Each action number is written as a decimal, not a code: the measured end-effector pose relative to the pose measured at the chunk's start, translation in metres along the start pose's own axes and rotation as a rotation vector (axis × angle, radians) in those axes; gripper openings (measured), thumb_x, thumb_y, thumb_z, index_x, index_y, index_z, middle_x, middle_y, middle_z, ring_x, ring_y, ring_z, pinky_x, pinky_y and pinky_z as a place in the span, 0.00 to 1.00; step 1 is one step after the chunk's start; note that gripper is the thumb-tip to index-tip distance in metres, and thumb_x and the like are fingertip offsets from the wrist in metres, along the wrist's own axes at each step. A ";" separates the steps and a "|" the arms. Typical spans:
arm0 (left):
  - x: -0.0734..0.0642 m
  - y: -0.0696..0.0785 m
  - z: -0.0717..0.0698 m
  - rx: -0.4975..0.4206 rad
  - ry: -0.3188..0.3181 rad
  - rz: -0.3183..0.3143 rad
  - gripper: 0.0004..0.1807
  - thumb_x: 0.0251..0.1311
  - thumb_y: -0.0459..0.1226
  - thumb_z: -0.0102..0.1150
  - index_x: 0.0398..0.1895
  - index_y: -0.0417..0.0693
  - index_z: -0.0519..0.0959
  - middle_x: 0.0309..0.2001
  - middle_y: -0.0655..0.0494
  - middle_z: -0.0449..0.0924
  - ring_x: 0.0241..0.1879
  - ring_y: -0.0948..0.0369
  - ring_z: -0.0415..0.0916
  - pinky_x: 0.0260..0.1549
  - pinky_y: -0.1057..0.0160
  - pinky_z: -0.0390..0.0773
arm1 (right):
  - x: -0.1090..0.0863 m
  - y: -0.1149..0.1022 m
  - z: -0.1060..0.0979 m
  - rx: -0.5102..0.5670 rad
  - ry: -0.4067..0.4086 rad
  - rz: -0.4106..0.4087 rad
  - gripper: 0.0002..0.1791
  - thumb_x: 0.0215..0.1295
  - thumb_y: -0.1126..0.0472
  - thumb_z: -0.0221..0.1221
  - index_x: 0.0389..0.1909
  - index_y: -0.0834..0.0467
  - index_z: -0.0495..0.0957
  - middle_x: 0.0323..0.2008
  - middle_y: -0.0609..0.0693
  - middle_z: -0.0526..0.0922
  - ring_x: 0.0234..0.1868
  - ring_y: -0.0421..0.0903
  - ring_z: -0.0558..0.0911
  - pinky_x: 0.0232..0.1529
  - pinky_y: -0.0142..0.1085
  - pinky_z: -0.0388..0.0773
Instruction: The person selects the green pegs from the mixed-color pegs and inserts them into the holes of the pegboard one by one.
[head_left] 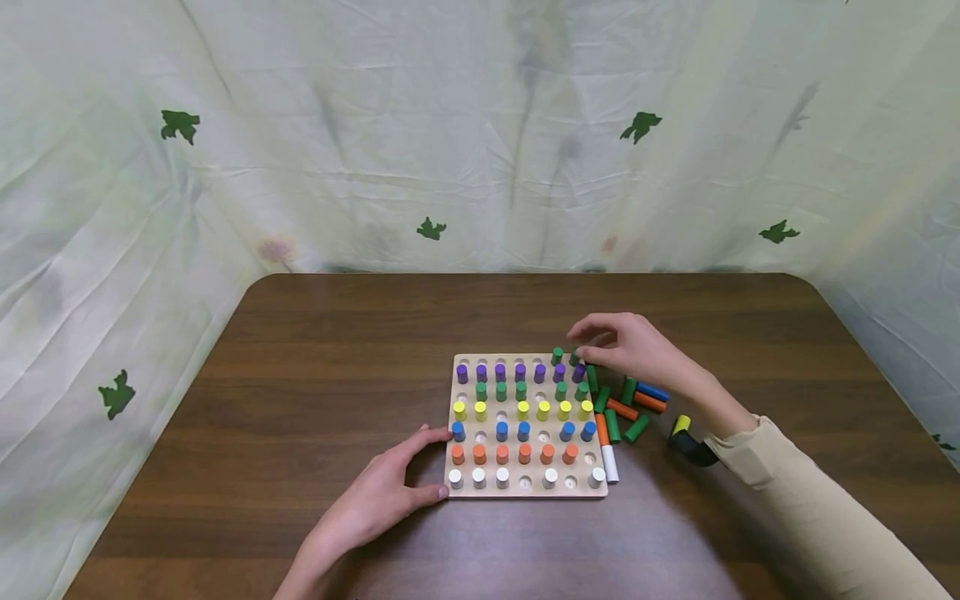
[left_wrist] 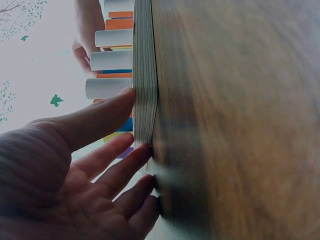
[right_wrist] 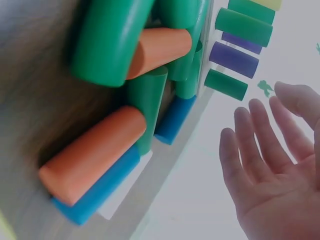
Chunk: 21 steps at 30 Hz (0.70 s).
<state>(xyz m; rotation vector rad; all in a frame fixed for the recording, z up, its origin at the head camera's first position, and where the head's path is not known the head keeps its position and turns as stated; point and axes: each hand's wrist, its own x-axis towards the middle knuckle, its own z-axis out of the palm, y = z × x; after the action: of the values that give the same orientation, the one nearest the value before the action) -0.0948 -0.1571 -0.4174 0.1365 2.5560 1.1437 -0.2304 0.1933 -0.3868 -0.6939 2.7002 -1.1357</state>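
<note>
A wooden pegboard [head_left: 517, 490] holds rows of white, orange, blue, yellow, green and purple pegs, with some holes bare. My left hand [head_left: 390, 479] rests at its left edge, thumb at the near corner and index finger farther up the side. In the left wrist view the thumb [left_wrist: 112, 112] touches the board's side near a white peg [left_wrist: 107, 88]. My right hand [head_left: 630, 340] hovers by the far right corner, beside a green peg [head_left: 573, 358] standing in the back row. Its fingers [right_wrist: 257, 145] are spread, holding nothing, in the right wrist view. Another green peg [head_left: 557, 357] stands just left.
Loose pegs lie right of the board: several green ones [head_left: 637, 428], orange ones [head_left: 649, 402], a blue peg [head_left: 652, 391], a white peg [head_left: 610, 464] and a yellow peg [head_left: 682, 424] near the right wrist. Patterned cloth [head_left: 480, 125] hangs behind the brown table [head_left: 337, 333].
</note>
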 end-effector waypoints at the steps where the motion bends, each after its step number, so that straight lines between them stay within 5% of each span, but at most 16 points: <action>1: 0.000 0.000 0.000 0.001 0.001 0.000 0.33 0.53 0.40 0.73 0.63 0.68 0.74 0.72 0.43 0.60 0.71 0.45 0.56 0.64 0.36 0.56 | -0.002 0.000 -0.001 -0.004 0.005 0.002 0.14 0.65 0.61 0.64 0.51 0.57 0.81 0.47 0.49 0.84 0.46 0.46 0.81 0.48 0.44 0.80; 21: -0.001 -0.001 0.000 0.001 0.012 0.024 0.33 0.53 0.40 0.74 0.63 0.67 0.74 0.72 0.43 0.61 0.71 0.46 0.57 0.64 0.38 0.57 | -0.027 0.015 0.003 -0.037 -0.021 0.094 0.12 0.66 0.60 0.63 0.48 0.57 0.81 0.45 0.50 0.83 0.45 0.48 0.82 0.47 0.45 0.80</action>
<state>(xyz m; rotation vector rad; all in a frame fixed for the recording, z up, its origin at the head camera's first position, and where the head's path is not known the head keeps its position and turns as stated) -0.0942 -0.1582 -0.4177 0.1618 2.5719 1.1557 -0.2107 0.2129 -0.4012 -0.5741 2.7107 -1.0536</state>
